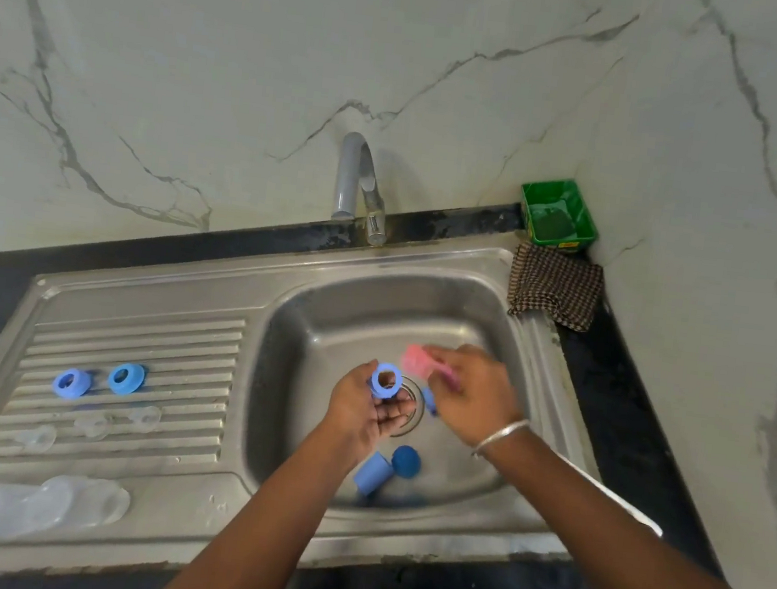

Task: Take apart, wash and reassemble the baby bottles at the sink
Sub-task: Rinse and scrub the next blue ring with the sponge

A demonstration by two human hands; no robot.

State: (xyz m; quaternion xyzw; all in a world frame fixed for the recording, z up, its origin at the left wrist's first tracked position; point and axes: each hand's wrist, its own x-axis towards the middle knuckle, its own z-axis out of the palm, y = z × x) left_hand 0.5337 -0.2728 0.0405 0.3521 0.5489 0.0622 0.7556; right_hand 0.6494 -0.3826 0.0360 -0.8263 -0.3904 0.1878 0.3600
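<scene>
Gripping a blue screw ring (386, 381) in my left hand (367, 412): fingers curled round its lower rim, palm turned up, over the drain (408, 409) of the sink basin (324, 335). Ring axis points up and slightly toward me; I look nearly straight through its open centre.

My right hand (472, 392) is closed on a pink sponge (418, 359), which sticks out to the left of the fingers, just right of the ring and a little above it. Whether sponge and ring touch I cannot tell; the sponge is motion-blurred. A silver bangle (501, 438) sits on my right wrist.

Basin floor, near my left forearm: one blue cap (372, 474) lying on its side, long axis running from lower left to upper right, open end facing upper right. Just beside it, to the right, a darker blue cap (406, 461), domed end facing up. A further blue piece (429, 400) shows partly under my right hand; kind not clear.

Ribbed draining board: two blue rings (72, 383), (126, 378) side by side, holes facing up. Below them three clear teats (94, 426) in a slanted row. Along the near left edge, clear bottle bodies (19, 505) lie on their sides in a row; count unclear.

Tap (357, 185) stands behind the basin. Green tub (559, 214) in the back right corner, checked cloth (555, 288) in front of it.
</scene>
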